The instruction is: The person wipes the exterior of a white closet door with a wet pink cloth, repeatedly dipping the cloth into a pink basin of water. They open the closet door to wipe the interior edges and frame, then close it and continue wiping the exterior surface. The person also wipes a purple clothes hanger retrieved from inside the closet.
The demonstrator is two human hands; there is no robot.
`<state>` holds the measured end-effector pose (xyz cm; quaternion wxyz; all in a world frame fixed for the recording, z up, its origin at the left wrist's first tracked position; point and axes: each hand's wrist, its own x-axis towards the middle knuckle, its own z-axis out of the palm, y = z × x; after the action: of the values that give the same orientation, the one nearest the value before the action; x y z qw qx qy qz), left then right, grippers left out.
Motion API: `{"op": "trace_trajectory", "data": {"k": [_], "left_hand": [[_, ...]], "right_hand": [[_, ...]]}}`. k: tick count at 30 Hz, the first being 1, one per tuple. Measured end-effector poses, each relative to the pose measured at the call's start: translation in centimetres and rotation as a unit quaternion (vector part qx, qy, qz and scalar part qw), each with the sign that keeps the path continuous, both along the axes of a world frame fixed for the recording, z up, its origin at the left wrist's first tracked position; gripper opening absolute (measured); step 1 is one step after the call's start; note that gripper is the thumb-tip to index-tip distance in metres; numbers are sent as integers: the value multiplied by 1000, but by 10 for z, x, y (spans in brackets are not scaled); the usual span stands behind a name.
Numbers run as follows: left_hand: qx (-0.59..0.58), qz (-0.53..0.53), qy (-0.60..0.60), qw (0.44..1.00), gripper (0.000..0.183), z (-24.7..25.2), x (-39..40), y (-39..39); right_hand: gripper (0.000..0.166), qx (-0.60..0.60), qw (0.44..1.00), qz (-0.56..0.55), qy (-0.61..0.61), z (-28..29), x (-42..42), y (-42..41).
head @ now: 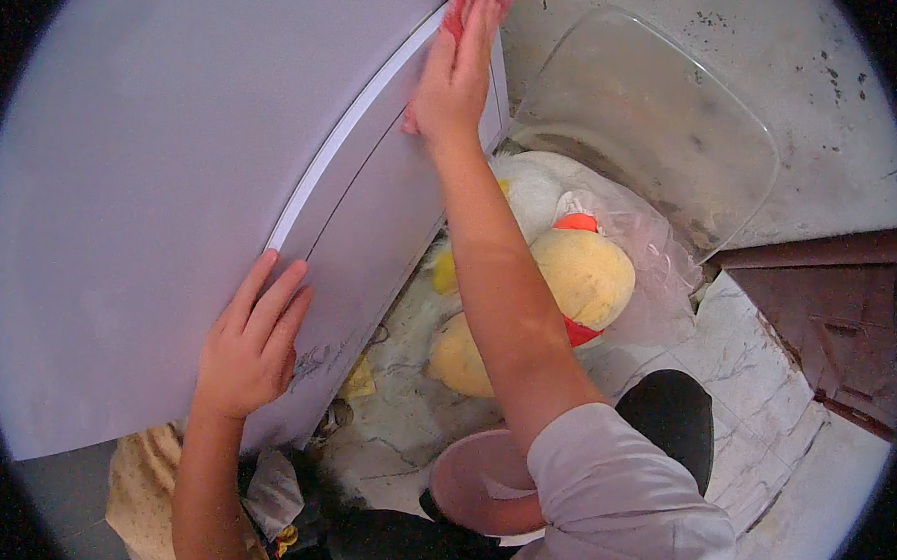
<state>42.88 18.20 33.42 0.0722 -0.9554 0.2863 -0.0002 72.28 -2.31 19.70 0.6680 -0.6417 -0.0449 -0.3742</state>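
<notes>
My right hand [461, 78] lies spread over a red cloth [413, 119], pressing it against the far upper part of a pale lilac appliance or cabinet panel [378, 172]. Bits of the cloth show beyond the fingertips and beside the wrist. My left hand [254, 339] rests with fingers apart on the same panel, its fingertips at the near end of a light curved edge strip [342, 129]. Nothing shows in the left hand. A wide smooth lilac surface [160, 177] stretches to the left of the strip.
Yellow and white plush toys [584, 278] lie on the marbled tile floor [404, 443], beside pinkish sheer fabric [655, 274]. A clear plastic sheet or cover [666, 102] leans at the wall. A pink round container [485, 477] stands below my right arm. A dark brown wooden door [837, 319] is at right.
</notes>
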Motion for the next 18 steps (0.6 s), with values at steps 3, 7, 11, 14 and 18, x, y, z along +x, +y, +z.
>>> {"op": "trace_trajectory", "data": {"k": [3, 7, 11, 14, 18], "left_hand": [[2, -27, -45, 999, 47, -2, 1, -3], [17, -54, -47, 997, 45, 0, 16, -12], [11, -32, -44, 998, 43, -6, 5, -5], [19, -31, -31, 999, 47, -1, 8, -6], [12, -11, -18, 1000, 48, -1, -3, 1]], "right_hand": [[68, 112, 984, 38, 133, -70, -2, -3], [69, 178, 960, -3, 216, -187, 2, -29], [70, 200, 951, 30, 235, -184, -14, -11], [70, 250, 937, 36, 242, -167, -3, -21], [70, 300, 910, 69, 277, -99, -16, -3]]}}
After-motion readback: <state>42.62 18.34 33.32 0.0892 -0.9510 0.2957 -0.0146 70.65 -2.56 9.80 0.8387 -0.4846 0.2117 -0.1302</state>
